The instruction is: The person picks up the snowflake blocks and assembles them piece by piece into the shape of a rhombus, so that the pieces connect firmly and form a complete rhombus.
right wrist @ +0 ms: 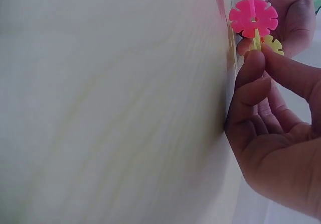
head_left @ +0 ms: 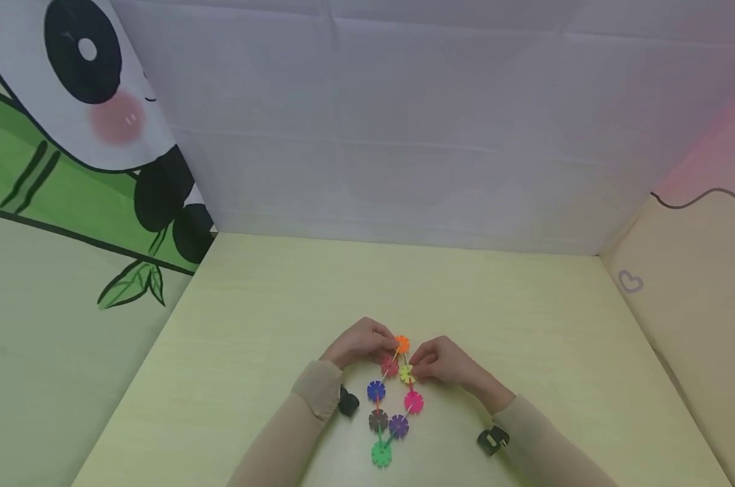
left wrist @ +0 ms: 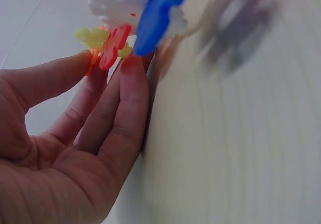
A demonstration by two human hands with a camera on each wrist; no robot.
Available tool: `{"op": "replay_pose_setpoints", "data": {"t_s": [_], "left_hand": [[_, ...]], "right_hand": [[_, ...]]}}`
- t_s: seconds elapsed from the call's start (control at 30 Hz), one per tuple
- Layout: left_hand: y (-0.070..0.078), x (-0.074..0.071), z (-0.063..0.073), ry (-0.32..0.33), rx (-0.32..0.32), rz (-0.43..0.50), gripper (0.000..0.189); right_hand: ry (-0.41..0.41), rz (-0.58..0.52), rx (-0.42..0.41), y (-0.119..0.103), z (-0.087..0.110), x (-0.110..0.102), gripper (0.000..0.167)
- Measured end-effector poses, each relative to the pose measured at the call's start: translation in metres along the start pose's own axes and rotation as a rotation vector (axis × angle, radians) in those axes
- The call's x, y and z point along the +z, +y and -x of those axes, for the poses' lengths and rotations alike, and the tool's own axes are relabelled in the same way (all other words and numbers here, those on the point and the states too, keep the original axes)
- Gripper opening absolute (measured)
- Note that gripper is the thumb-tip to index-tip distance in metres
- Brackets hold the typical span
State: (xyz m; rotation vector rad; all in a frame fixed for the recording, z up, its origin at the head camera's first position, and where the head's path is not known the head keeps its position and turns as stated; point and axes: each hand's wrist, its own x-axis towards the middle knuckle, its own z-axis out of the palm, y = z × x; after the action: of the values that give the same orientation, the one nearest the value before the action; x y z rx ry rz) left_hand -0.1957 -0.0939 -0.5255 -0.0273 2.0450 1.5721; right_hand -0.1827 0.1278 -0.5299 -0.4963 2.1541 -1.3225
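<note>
Slotted, flower-shaped plastic snowflake discs are joined edge to edge in a loop on the table, in the head view. My left hand [head_left: 361, 341] pinches the orange disc [head_left: 402, 344] at the far end, between thumb and fingertips. Beside those fingers is a red disc [head_left: 389, 366]. With thumb and index finger, my right hand [head_left: 447, 362] pinches a yellow disc [right wrist: 256, 43]. A pink disc [head_left: 413, 402] follows it down the right side. Nearer to me are a blue disc [head_left: 376, 390], a brown disc [head_left: 377, 420], a purple disc [head_left: 398, 426] and a green disc [head_left: 381, 454].
The pale wooden table [head_left: 270, 291] meets a white wall [head_left: 404, 135] at the back. A panda picture covers the left panel [head_left: 38, 325], and a pink and cream panel [head_left: 696, 284] stands at right. Black wrist cameras [head_left: 493, 440] sit beside both sleeves.
</note>
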Motion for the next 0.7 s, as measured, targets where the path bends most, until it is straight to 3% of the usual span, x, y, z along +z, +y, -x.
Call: {"op": "replay_pose_setpoints", "data": {"t_s": [0.7], "left_hand": [[-0.0031,0.0002,-0.0052,0.020,-0.005,-0.021,0.009]], "right_hand": [[-0.025,-0.040,-0.037,-0.0008,0.0005,-0.0024,0.015]]}}
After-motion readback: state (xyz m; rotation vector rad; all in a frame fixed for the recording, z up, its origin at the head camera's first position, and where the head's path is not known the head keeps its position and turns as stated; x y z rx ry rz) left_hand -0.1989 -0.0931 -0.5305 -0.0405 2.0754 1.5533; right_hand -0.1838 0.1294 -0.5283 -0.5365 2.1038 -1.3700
